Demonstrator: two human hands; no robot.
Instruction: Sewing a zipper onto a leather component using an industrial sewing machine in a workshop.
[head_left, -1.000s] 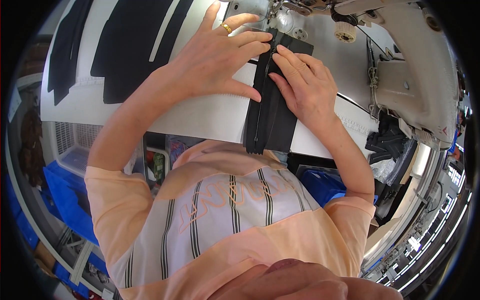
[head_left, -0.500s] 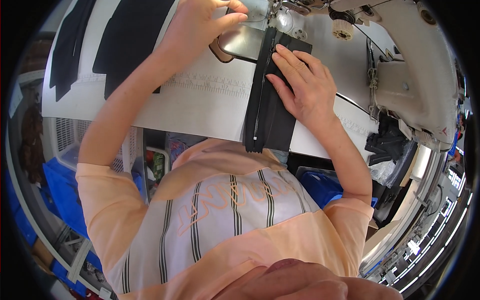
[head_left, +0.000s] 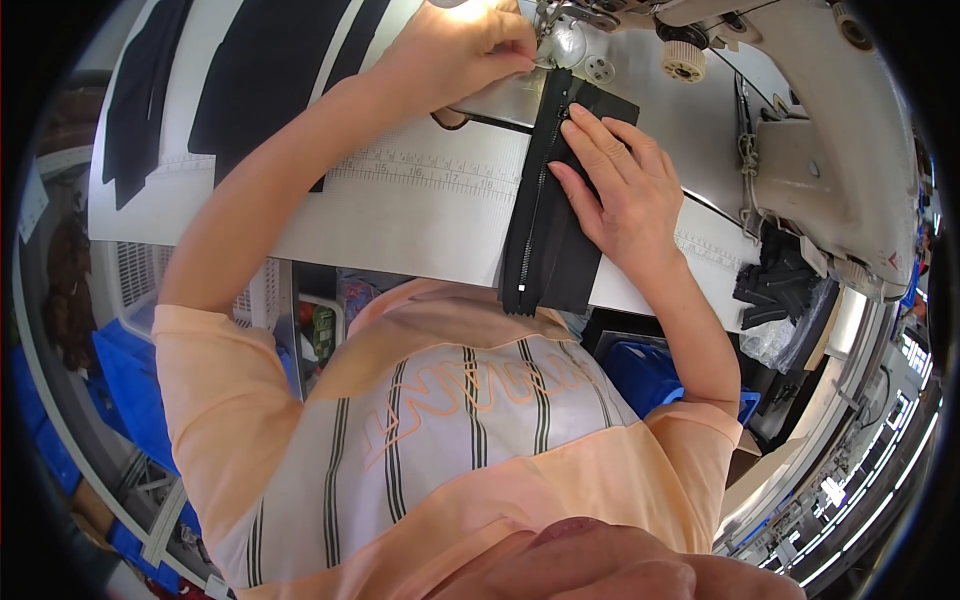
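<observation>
A black zipper (head_left: 537, 215) lies lengthwise on a black fabric piece (head_left: 572, 265), just on my side of the sewing machine's needle area (head_left: 546, 35). My right hand (head_left: 632, 200) rests flat on the fabric, its fingers stretched out and somewhat apart, fingertips beside the zipper near its upper end. Close to the needle, my left hand (head_left: 462, 55) has its thumb and fingers drawn together in a pinch. Whatever is between those fingertips is too small or hidden to make out. A bright light falls on the back of that hand.
Several black fabric pieces (head_left: 262, 90) lie at the left on the white tabletop (head_left: 420, 230), which carries a ruler scale. The machine body (head_left: 840, 175) stands at the right. Dark scraps (head_left: 775, 280) are heaped beside it. A blue bin (head_left: 640, 375) is below the table edge.
My left hand has moved right toward the needle, and its fingers have drawn closer together. The zipper and fabric have shifted slightly right and toward me with my right hand.
</observation>
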